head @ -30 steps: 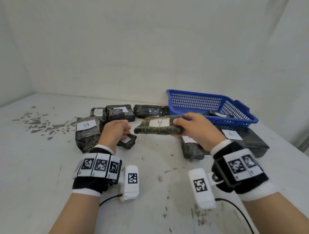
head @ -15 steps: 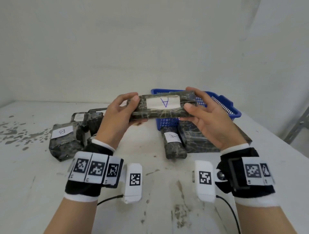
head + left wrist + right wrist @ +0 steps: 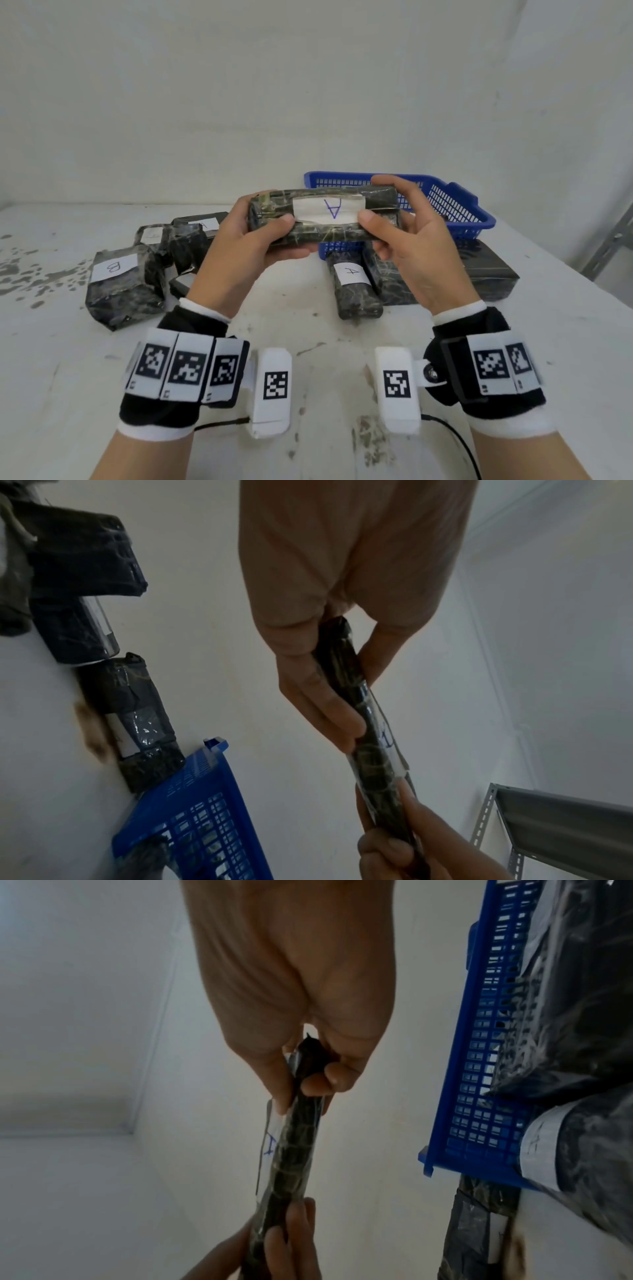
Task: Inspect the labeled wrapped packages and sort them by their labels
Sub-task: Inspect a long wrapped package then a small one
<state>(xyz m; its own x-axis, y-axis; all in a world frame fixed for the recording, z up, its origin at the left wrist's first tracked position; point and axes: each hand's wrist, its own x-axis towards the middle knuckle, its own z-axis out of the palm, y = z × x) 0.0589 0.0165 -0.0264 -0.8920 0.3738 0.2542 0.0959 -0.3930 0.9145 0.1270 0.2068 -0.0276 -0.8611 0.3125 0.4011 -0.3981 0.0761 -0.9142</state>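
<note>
The left hand point(image 3: 239, 250) grips one end of a long dark wrapped package point(image 3: 322, 217), thumb on the front face and fingers curled round the back; the right hand point(image 3: 421, 253) clamps the other end the same way, its thumb touching the edge of the white label point(image 3: 329, 209) (a blue letter A, seen upside down). The package is held level in the air above the white table point(image 3: 68, 377), in front of the blue basket point(image 3: 455, 209). Below it lie another package marked A point(image 3: 356, 287) and a larger dark package point(image 3: 493, 270), just beside the basket. To the left sits a package marked B point(image 3: 120, 284), with more wrapped packages point(image 3: 185, 236) behind it.
</note>
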